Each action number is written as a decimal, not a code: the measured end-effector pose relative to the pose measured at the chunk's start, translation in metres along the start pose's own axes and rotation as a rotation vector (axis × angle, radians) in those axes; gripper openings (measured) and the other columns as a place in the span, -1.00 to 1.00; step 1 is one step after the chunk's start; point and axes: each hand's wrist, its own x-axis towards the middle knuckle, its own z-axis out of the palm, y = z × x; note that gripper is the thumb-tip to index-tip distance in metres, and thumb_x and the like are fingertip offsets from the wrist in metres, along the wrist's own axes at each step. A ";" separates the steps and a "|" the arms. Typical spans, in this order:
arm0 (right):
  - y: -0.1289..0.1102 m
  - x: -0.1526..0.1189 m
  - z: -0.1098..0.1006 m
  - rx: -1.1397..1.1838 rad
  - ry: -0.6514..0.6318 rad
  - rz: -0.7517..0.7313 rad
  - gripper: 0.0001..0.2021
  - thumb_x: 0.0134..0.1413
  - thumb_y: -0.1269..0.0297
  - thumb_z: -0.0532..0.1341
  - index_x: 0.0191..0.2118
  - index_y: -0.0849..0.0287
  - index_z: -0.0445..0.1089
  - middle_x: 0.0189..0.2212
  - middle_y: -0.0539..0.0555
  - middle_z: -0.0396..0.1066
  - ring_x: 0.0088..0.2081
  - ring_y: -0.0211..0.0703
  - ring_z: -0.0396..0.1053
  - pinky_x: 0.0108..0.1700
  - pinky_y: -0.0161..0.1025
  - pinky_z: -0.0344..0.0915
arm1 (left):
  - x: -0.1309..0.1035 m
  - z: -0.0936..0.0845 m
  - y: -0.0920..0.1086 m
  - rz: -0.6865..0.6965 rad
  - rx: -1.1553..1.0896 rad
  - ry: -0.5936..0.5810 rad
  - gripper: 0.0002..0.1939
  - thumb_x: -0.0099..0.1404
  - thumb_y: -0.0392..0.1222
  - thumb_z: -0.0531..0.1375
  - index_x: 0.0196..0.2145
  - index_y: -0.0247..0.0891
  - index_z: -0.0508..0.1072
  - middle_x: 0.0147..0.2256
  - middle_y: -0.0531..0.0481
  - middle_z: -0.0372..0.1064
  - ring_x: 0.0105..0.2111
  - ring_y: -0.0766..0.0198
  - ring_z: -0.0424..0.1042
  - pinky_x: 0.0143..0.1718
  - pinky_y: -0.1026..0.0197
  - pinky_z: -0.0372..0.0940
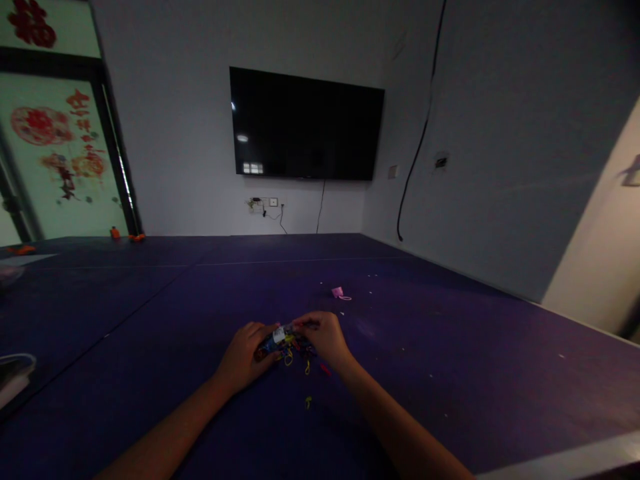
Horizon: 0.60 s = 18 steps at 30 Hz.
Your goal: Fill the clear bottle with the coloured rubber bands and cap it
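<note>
My left hand [246, 353] is closed around a small clear plastic bottle [279, 335] with a white label, which lies tilted with its mouth toward the right. Dark and coloured bits show inside it. At the mouth end, my right hand [325, 337] has its fingers pinched together; what is between them is too small to tell. Small coloured elastic hair ties [289, 358], yellow, red and dark, lie in a pile under and between both hands. One yellow-green hair tie [308, 402] lies apart, nearer to me. Beyond my right hand sits a pink cap with a loop [338, 292].
The purple surface [200, 293] carries scattered white specks. Orange objects [115, 233] stand at its far left edge. A clear container [15, 377] is at the left edge of view. A television [307, 127] hangs on the far wall, and a black cable [420, 143] hangs at right.
</note>
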 end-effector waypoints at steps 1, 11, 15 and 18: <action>-0.001 -0.001 0.001 0.011 0.005 0.005 -0.89 -0.22 0.38 0.26 -0.45 0.24 0.49 -0.49 0.09 0.47 -0.44 -0.20 0.42 -0.36 -0.27 0.36 | 0.000 -0.001 0.001 -0.003 -0.006 -0.006 -0.53 0.20 0.08 0.11 -0.01 -0.25 0.35 -0.25 -0.13 0.37 -0.22 0.12 0.32 -0.19 0.06 0.24; 0.002 0.003 0.001 0.152 0.045 0.015 -0.65 -0.39 0.36 0.34 -0.30 0.26 0.41 -0.33 0.15 0.43 -0.29 -0.12 0.42 -0.32 -0.24 0.40 | -0.001 -0.001 0.001 -0.030 -0.024 -0.009 -0.50 0.20 0.10 0.10 0.01 -0.22 0.33 -0.27 -0.11 0.36 -0.23 0.14 0.30 -0.18 0.06 0.22; 0.003 0.006 -0.002 0.242 -0.013 0.042 -0.61 -0.38 0.33 0.34 -0.26 0.23 0.38 -0.34 0.15 0.45 -0.24 -0.05 0.43 -0.28 -0.18 0.40 | 0.000 0.001 -0.001 -0.067 -0.026 0.016 -0.50 0.19 0.13 0.11 -0.02 -0.22 0.35 -0.32 -0.09 0.36 -0.29 0.14 0.31 -0.24 0.09 0.24; 0.002 0.007 -0.005 0.300 -0.038 0.029 -0.65 -0.32 0.29 0.31 -0.26 0.22 0.37 -0.26 0.18 0.44 -0.19 -0.03 0.43 -0.21 -0.16 0.38 | 0.000 0.001 -0.002 -0.094 -0.048 0.052 -0.51 0.18 0.13 0.11 -0.02 -0.20 0.34 -0.32 -0.08 0.38 -0.29 0.13 0.33 -0.27 0.12 0.26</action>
